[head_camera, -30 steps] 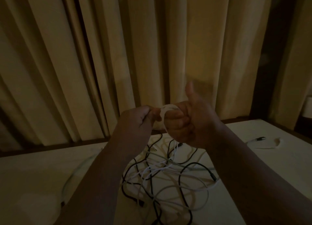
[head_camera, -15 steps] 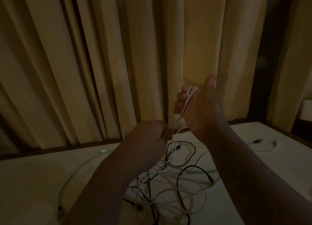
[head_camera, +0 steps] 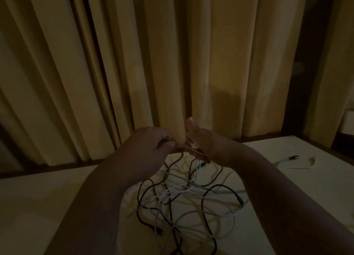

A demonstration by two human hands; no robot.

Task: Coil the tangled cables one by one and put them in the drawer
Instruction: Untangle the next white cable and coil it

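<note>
1. Yellowish curtains [head_camera: 172,63] hang in long folds across the whole back of the view, down to a dark ledge behind the table.
2. The pale table [head_camera: 38,206] spreads out below me in dim light, with both my forearms reaching over it.
3. The tangle of cables [head_camera: 182,203] lies on the table between my forearms, black and white strands looped over and through one another.
4. My left hand [head_camera: 149,145] is raised above the tangle. Its fingers are curled in, and the thumb and fingertips pinch the white cable at the side nearest my other hand.
5. My right hand [head_camera: 208,147] is just beside it, almost touching, with the thumb standing straight up and free of the wire. The fingers are turned away from the camera and in shadow, so I cannot tell whether they are bent around the loops or lying straight.
6. The white cable [head_camera: 193,146] is wound in a few loops around my right fingers. From there a strand hangs down into the tangle.
7. A separate pale cable [head_camera: 293,161] lies on the table well off to the right, apart from the pile, with a dark plug at one end.
8. One black plug [head_camera: 240,200] of the tangle rests on the table near my right forearm.
</note>
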